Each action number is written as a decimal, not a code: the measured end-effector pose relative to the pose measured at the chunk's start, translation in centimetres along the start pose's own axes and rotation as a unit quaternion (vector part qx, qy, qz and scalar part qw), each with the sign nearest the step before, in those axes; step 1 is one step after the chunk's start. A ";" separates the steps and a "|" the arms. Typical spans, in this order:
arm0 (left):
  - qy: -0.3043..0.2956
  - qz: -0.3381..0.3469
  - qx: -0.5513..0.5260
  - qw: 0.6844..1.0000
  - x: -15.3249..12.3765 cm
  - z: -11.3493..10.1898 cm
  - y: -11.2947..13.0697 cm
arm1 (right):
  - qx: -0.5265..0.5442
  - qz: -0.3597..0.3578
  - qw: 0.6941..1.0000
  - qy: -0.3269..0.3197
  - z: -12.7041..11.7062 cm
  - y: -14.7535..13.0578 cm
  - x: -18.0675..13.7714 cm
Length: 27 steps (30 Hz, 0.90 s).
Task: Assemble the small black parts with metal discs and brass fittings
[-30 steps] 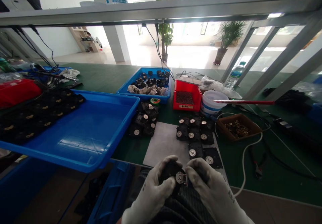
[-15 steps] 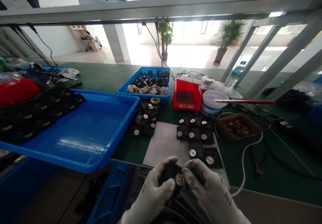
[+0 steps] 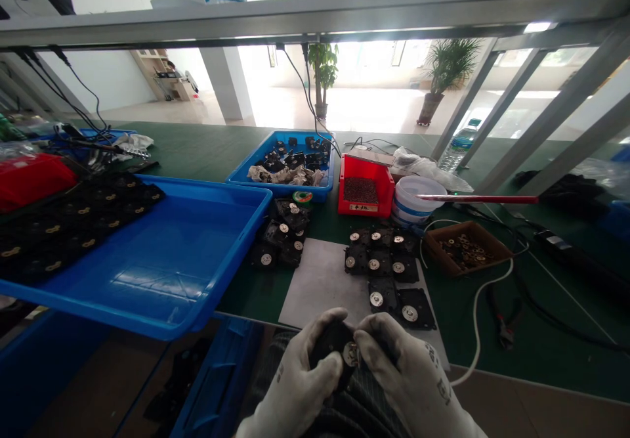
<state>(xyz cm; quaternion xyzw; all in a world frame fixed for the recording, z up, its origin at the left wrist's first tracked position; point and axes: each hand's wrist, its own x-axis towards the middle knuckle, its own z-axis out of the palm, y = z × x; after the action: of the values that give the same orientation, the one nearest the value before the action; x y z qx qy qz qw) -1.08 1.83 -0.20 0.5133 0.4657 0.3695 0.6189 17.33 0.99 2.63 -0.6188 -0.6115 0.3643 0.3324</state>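
Observation:
Wearing a white glove, my left hand (image 3: pixel 306 373) is closed around a black plastic part (image 3: pixel 329 341) above my lap, thumb across its front. A round silver disc (image 3: pixel 350 354) sits on that part. My right hand (image 3: pixel 401 359), gloved too, has its thumb and index finger pinched at the disc's right edge; whatever is between the fingertips is too small to make out. Just beyond my hands, several similar black parts with silver discs (image 3: pixel 375 265) lie in rows on a white sheet (image 3: pixel 315 280). More such parts (image 3: pixel 278 234) are grouped to the left of the sheet.
A large blue tray (image 3: pixel 197 254) at left holds several black parts. Behind stand a smaller blue tray (image 3: pixel 322 192), a red bin (image 3: pixel 367 209) of small brown pieces and a white tub (image 3: pixel 418 208). At right are a cardboard box (image 3: pixel 467 270) of metal pieces, pliers (image 3: pixel 505 333) and cables.
Both hands keep nearly the same place and grip. The right fingertips have shifted very slightly at the disc's edge; the view has moved a little.

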 end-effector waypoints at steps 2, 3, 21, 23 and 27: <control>-0.001 -0.003 -0.001 1.000 0.0 0.0 0.1 | 0.001 0.007 1.000 -0.006 0.0 0.0 0.0; -0.001 -0.003 -0.002 1.000 -0.1 0.0 0.2 | 0.003 0.011 1.000 -0.009 0.0 -0.1 0.0; 0.012 -0.017 -0.044 0.999 0.1 0.0 -1.3 | 0.005 0.005 1.000 -0.022 0.2 0.4 -0.2; 0.015 -0.018 -0.048 0.999 0.1 -0.1 -1.5 | 0.001 0.006 1.000 -0.019 0.2 0.4 -0.2; 0.019 -0.027 -0.049 0.998 0.1 -0.2 -1.5 | -0.008 0.009 1.000 -0.018 0.3 0.4 -0.2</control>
<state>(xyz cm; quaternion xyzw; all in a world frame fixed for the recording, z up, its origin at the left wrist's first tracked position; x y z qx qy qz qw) -1.30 1.70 -1.69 0.4626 0.4721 0.3845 0.6444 17.29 0.78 2.11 -0.6199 -0.6148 0.3734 0.3135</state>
